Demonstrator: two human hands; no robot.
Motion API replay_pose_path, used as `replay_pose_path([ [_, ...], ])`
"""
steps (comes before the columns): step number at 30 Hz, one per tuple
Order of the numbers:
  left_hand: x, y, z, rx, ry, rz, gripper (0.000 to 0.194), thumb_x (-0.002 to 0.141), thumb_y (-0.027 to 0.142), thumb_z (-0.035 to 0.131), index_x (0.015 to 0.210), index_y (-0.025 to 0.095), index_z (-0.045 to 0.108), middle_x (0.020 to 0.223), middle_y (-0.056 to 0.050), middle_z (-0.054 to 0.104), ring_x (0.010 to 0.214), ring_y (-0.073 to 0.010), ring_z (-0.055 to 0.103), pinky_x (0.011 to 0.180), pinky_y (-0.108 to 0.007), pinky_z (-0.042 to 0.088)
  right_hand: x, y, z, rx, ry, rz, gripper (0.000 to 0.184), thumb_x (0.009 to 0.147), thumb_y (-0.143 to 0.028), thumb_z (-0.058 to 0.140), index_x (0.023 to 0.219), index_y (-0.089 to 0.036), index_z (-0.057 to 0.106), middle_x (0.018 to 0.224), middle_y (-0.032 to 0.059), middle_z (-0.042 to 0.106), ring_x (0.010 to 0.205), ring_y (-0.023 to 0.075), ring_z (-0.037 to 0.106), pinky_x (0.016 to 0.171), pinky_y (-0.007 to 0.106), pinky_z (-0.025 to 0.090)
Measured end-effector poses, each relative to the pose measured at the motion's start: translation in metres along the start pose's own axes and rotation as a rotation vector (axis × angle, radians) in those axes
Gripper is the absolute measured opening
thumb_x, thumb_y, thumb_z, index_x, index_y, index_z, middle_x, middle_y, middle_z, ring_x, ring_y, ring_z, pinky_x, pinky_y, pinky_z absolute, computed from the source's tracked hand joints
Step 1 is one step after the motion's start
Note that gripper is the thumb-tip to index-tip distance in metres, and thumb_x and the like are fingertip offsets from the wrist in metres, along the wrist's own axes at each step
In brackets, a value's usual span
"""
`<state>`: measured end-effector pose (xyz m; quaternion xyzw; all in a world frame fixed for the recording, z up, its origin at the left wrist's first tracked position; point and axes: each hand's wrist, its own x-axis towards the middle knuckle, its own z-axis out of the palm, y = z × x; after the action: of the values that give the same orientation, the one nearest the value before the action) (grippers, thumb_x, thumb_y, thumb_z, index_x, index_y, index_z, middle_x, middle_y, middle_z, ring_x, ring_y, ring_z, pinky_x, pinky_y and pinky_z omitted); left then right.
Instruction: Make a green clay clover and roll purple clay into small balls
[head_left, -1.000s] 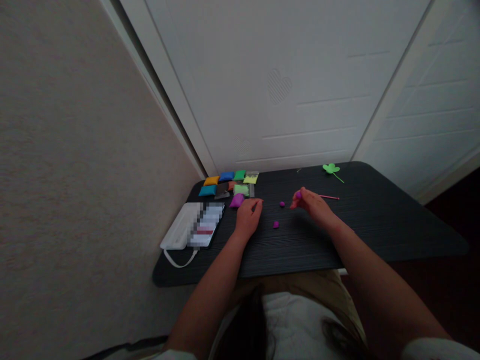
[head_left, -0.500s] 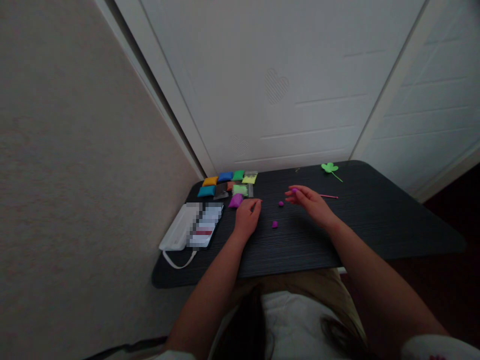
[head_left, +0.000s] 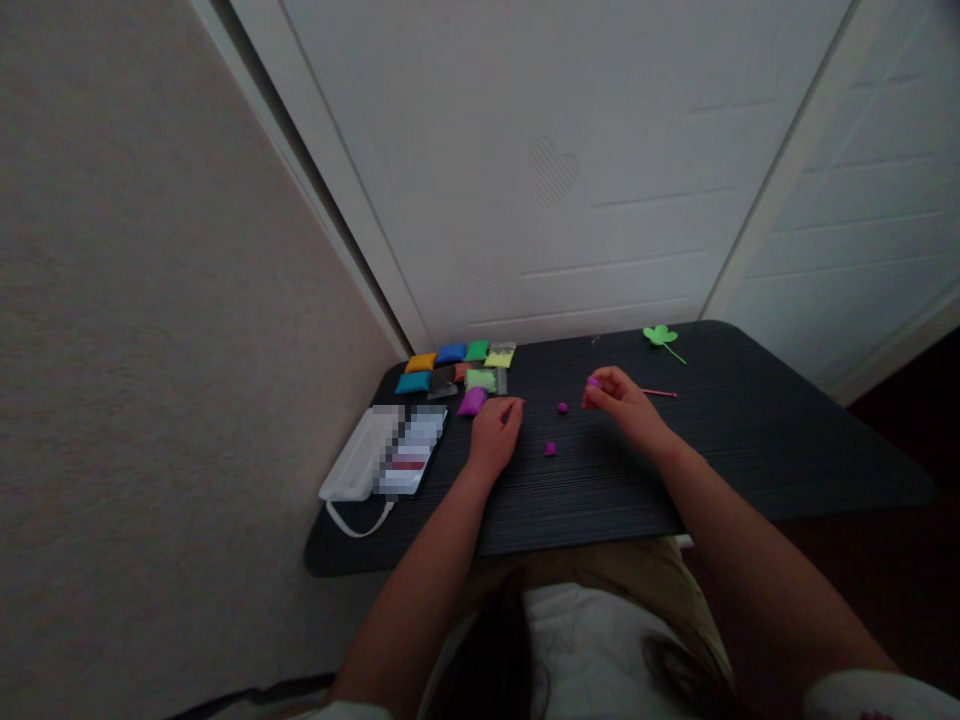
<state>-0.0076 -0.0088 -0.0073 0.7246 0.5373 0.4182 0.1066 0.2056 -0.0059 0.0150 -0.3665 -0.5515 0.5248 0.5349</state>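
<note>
My right hand is raised over the dark table, its fingertips pinching a small purple lump of modelling clay. My left hand rests on the table at the left, fingers loosely stretched to the right with a gap by the thumb; I see nothing in it. Beside its knuckles lies a purple clay packet. Between my hands sit two loose purple pieces: a round clay ball farther back and a less even clay piece nearer me.
Several coloured clay packets lie at the back left. A phone and a white case with a strap are at the left edge. A thin pink stick lies behind my right hand, and a green clover shape at the back right.
My right hand's fingers have curled in more around the purple clay lump, which has shifted slightly right. My left hand and the things on the table have stayed in place.
</note>
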Motion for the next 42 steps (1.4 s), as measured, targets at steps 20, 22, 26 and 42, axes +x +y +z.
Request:
replay_pose_path([
  [20, 0.0, 0.0, 0.0, 0.004, -0.009, -0.001, 0.028, 0.083, 0.033, 0.038, 0.088, 0.018, 0.061, 0.089, -0.004, 0.064, 0.088, -0.0157, 0.057, 0.081, -0.03, 0.044, 0.0, 0.002, -0.005, -0.23, -0.009, -0.021, 0.04, 0.082, -0.048, 0.034, 0.065, -0.019, 0.055, 0.067, 0.0009, 0.057, 0.071, 0.0142, 0.055, 0.077, 0.032, 0.042],
  [22, 0.0, 0.0, 0.0, 0.005, -0.008, -0.003, 0.028, 0.083, 0.033, 0.038, 0.088, 0.018, 0.061, 0.089, -0.004, 0.064, 0.088, -0.0156, 0.057, 0.08, -0.03, 0.044, 0.001, 0.003, -0.005, -0.256, -0.019, -0.025, 0.041, 0.083, -0.048, 0.032, 0.068, -0.019, 0.057, 0.066, 0.001, 0.058, 0.071, 0.0148, 0.056, 0.077, 0.032, 0.042],
  [26, 0.0, 0.0, -0.001, 0.0, -0.004, -0.002, 0.027, 0.083, 0.033, 0.038, 0.088, 0.018, 0.061, 0.089, -0.004, 0.064, 0.088, -0.0153, 0.057, 0.08, -0.03, 0.044, 0.002, 0.006, -0.003, -0.239, 0.005, -0.042, 0.031, 0.081, -0.045, 0.04, 0.086, -0.022, 0.059, 0.072, 0.0002, 0.06, 0.074, 0.0143, 0.057, 0.077, 0.032, 0.043],
  [42, 0.001, -0.002, 0.001, 0.003, -0.004, 0.002, 0.028, 0.083, 0.033, 0.038, 0.088, 0.019, 0.061, 0.091, -0.004, 0.064, 0.09, -0.0161, 0.057, 0.081, -0.031, 0.044, -0.002, 0.001, 0.004, -0.151, -0.083, 0.035, 0.025, 0.063, -0.032, 0.066, 0.074, -0.021, 0.047, 0.066, -0.005, 0.056, 0.063, 0.0099, 0.055, 0.065, 0.026, 0.044],
])
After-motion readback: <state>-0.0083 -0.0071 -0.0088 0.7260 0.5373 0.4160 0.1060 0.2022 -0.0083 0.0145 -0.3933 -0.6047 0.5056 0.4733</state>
